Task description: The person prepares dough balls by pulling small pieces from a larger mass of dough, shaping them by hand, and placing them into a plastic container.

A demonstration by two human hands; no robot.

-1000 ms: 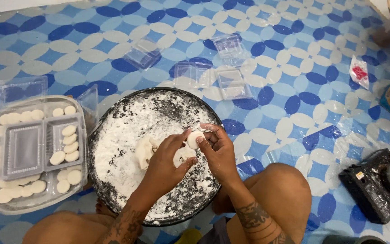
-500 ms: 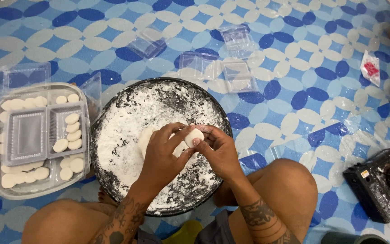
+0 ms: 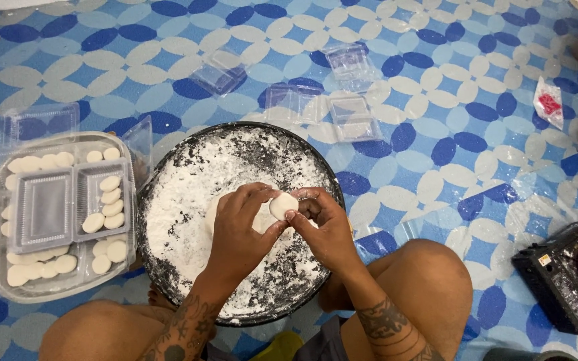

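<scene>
Head view, surface: blue-and-white patterned floor mat (image 3: 436, 100), person seated on it, knees bare.
Containers: round black flour-dusted pan (image 3: 168, 200); clear plastic tray (image 3: 8, 267) of flat white dough discs (image 3: 108, 197) at left; empty clear plastic boxes (image 3: 349, 113) beyond the pan.
Hands: left hand (image 3: 239, 234) and right hand (image 3: 326, 230) together pinch a small white dough piece (image 3: 282, 205) over the pan.
Change: the dough piece was already held between both hands; they sit slightly lower in frame.
</scene>
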